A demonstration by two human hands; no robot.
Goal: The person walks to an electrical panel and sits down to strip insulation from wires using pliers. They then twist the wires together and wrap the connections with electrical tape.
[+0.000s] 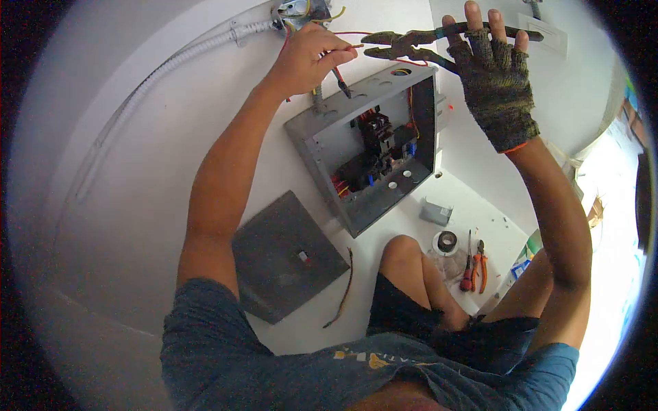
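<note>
Near, on the floor: grey cover plate [288, 257], tape roll [447, 241], orange-handled pliers [482, 264]. Farther, open metal box [370, 147] on the wall. Above it, bare left hand [312, 58] pinching a red wire [349, 34]; gloved right hand [495, 75] gripping pliers [411, 44], tips at the wire.

White floor [411, 226] under me, w/ a few bits lying on it. Grey metal cover plate [288, 257] lies flat at my left, near the wall. Just beside its right edge, a short dark piece of cable [343, 288], curved. Further right, by my knee: small grey box [436, 212], roll of black tape [447, 241] just below it. Next to the tape, a red-handled screwdriver [467, 270] and orange-handled pliers [482, 264], side by side, nearly touching. Some blue-and-white packaging [521, 268] past them, too blurred to read.
</note>
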